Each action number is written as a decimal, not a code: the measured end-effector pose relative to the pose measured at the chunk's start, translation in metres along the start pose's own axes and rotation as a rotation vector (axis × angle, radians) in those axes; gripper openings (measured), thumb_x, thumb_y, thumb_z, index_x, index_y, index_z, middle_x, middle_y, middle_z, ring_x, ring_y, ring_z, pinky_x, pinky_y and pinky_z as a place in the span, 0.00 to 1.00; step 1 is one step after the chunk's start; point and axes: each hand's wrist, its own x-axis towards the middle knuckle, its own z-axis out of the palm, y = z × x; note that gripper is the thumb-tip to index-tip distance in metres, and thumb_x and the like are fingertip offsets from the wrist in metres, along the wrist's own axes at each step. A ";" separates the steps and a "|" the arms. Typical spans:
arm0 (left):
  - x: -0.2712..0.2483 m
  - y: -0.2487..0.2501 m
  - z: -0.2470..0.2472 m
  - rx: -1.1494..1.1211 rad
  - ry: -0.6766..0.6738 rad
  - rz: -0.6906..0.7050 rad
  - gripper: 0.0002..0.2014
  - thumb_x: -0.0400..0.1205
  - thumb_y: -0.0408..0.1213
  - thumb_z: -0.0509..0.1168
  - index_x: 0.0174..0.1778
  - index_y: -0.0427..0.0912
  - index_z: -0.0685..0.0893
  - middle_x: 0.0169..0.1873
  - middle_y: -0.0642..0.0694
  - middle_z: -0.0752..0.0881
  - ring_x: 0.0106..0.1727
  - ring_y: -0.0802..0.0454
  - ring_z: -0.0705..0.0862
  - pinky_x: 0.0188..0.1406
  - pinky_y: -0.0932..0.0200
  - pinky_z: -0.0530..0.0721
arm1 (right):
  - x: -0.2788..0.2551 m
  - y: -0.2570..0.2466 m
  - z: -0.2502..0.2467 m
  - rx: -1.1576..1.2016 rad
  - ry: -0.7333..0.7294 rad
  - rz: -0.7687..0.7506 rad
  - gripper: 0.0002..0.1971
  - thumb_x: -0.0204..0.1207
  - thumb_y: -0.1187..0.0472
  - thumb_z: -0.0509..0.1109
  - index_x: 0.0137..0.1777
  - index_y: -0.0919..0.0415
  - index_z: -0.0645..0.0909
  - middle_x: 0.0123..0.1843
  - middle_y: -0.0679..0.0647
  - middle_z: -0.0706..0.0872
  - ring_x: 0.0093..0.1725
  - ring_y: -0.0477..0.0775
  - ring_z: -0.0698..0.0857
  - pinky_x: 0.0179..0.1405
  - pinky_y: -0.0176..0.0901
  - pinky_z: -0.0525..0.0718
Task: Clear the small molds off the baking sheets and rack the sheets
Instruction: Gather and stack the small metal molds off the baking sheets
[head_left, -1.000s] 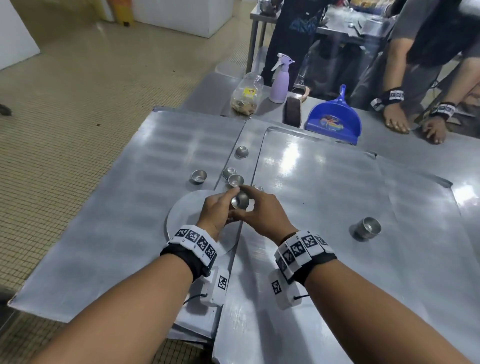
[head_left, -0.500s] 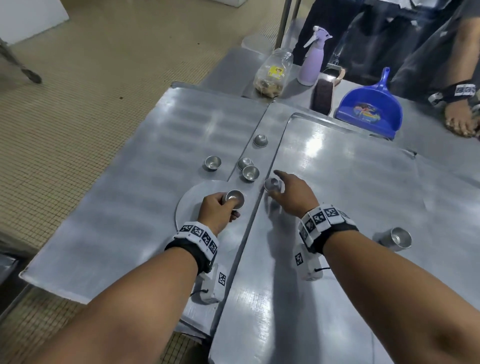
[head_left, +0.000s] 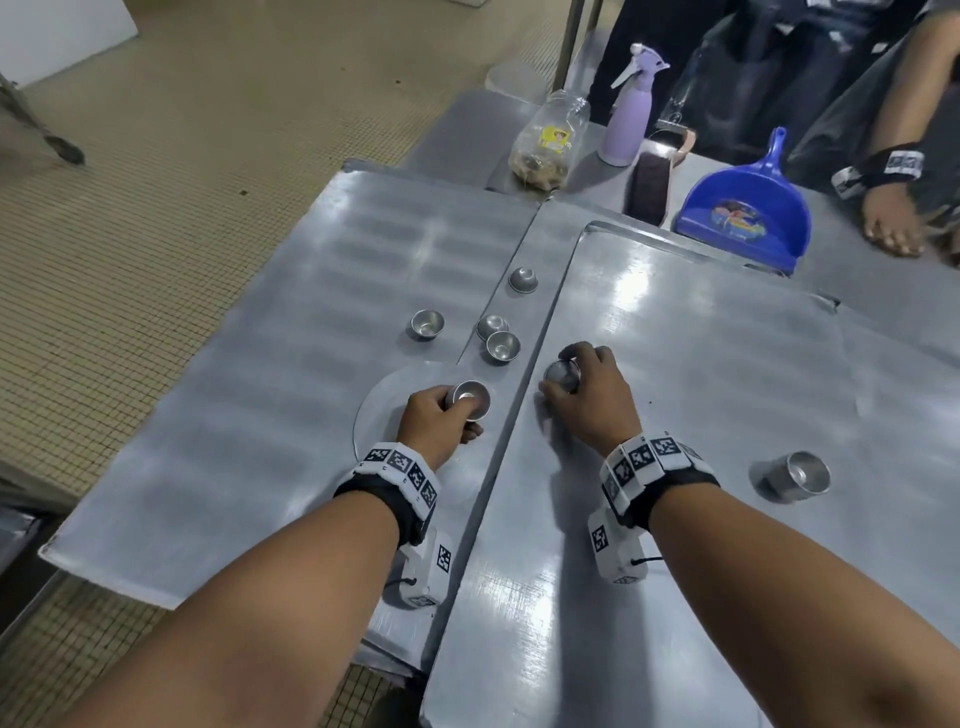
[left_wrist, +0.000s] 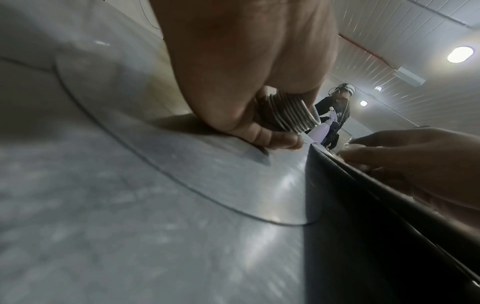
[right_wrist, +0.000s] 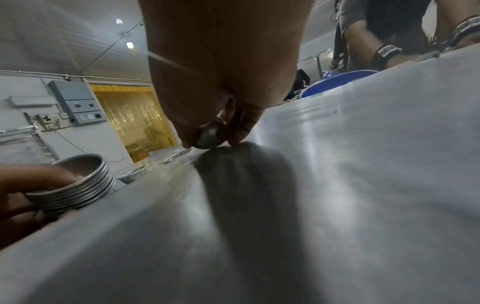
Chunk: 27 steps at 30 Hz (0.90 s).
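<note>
Two large flat silver metal baking sheets lay side by side on the steel tabletop (head_left: 457, 130), the left sheet (head_left: 291, 322) slightly lower than the raised-rim right sheet (head_left: 727, 364). The left hand (head_left: 434, 421) curled its fingers around a nested stack of small round silver metal molds (head_left: 470, 399), rims upward, above a thin round metal disc (head_left: 384, 410) that lay on the left sheet; the left wrist view showed the stack's ribbed rims (left_wrist: 291, 112) held between thumb and fingers. The right hand (head_left: 587, 395) pinched a single small silver mold (head_left: 562, 374) at the left edge of the right sheet; in the right wrist view its fingertips (right_wrist: 239, 135) closed on the mold (right_wrist: 209, 137), which touched the sheet surface. Four loose molds remained near the seam between the sheets: one upright (head_left: 426, 325), two just beside each other (head_left: 497, 338), and one inverted farther away (head_left: 523, 280). Another mold (head_left: 797, 475) lay tilted on the right sheet, well apart. At the far edge stood a clear plastic jar (head_left: 550, 143), a lilac spray bottle (head_left: 626, 111) and a blue plastic dustpan (head_left: 743, 208). Another person's hand (head_left: 891, 223) rested on the tabletop.
</note>
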 end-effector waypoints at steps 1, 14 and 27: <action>0.000 0.000 0.000 0.001 -0.003 0.000 0.10 0.82 0.31 0.68 0.48 0.24 0.86 0.35 0.35 0.88 0.29 0.49 0.90 0.35 0.56 0.89 | -0.005 0.000 -0.002 0.010 0.014 0.002 0.17 0.75 0.52 0.74 0.61 0.51 0.77 0.60 0.53 0.78 0.52 0.59 0.83 0.49 0.45 0.76; -0.003 0.015 -0.003 0.009 -0.065 -0.032 0.06 0.81 0.30 0.68 0.47 0.30 0.87 0.31 0.37 0.88 0.28 0.49 0.89 0.38 0.52 0.88 | -0.056 -0.011 -0.015 0.077 -0.014 0.093 0.23 0.73 0.53 0.72 0.68 0.50 0.79 0.56 0.45 0.84 0.58 0.51 0.84 0.56 0.43 0.79; -0.029 0.028 -0.001 0.089 0.003 -0.065 0.13 0.80 0.30 0.67 0.51 0.20 0.84 0.27 0.34 0.85 0.20 0.50 0.81 0.30 0.55 0.76 | -0.053 0.017 -0.015 0.030 -0.045 0.091 0.23 0.68 0.48 0.78 0.64 0.50 0.82 0.56 0.54 0.86 0.55 0.57 0.85 0.49 0.44 0.80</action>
